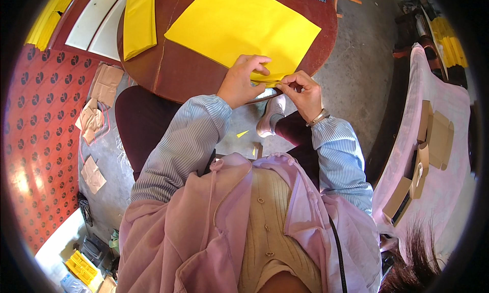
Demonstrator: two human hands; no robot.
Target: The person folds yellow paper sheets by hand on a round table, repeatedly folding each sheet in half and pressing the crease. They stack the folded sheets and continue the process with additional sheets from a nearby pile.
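Yellow sheet (244, 25), near edge pinched in right hand (306, 95).

Large yellow sheet (244, 28) is clipped by the top edge, its near margin partly hidden behind the left hand (243, 81); fold detail at the right hand's (305, 95) pinch is too small to tell. Counter (186, 74) and folded yellow piece (140, 20) are cropped at top too.
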